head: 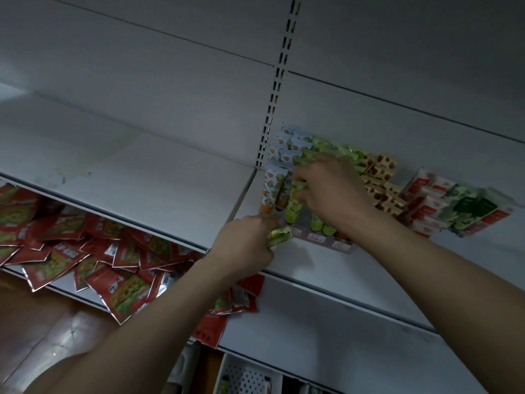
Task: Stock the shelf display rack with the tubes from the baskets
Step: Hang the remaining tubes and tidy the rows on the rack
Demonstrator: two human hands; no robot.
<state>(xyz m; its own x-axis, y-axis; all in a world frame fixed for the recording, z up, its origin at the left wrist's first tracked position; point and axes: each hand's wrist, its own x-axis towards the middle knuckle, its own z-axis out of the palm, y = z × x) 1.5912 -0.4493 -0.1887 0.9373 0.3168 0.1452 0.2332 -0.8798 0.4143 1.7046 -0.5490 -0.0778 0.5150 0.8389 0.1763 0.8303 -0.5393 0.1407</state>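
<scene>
A clear display rack [321, 237] stands on the white shelf [326, 268], filled with rows of tubes: orange-patterned tubes [272, 191] at the left, green ones beside them, red strawberry ones [380, 177] further right. My right hand [329, 191] pinches the top of a green tube [295, 203] standing in the rack's front row. My left hand [247, 243] grips several green tubes [279, 236] just in front of the rack's left end.
More boxed red, white and green tubes [466, 209] lie to the right on the same shelf. Red snack packets [85, 251] are heaped on the lower left shelf. A slotted upright [277, 89] runs up the back panel. A perforated white bin [250, 376] sits below.
</scene>
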